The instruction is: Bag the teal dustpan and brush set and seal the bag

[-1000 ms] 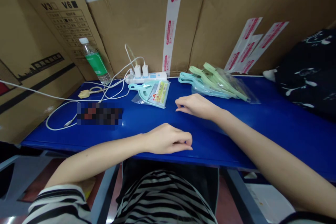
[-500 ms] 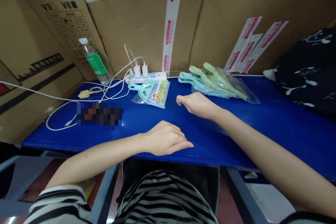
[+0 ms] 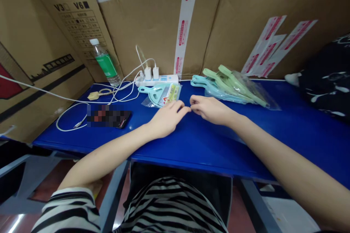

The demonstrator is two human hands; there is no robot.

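Note:
My left hand (image 3: 167,117) is over the blue table with its fingers bent down and its thumb pointing right, close to the fingertips of my other hand. My right hand (image 3: 209,109) is closed, its fingers curled in. Whatever either hand may hold is hidden or too small to make out. Just beyond my left hand lies a light-blue mini dustpan and brush set (image 3: 153,94) in clear wrapping with a printed card. Behind my right hand, several more wrapped dustpan sets, light blue (image 3: 216,89) and green (image 3: 237,82), are piled together.
A white power strip (image 3: 166,79) with chargers and cables stands by the cardboard wall (image 3: 153,18). To the left are a water bottle (image 3: 106,65) with a green label and a partly blurred phone (image 3: 124,119). A dark patterned fabric item (image 3: 325,76) sits at the right on the table (image 3: 191,149).
My left hand has moved forward, away from the table's front edge, and up to my right hand. The right hand stays about where it was, while the view shifts slightly.

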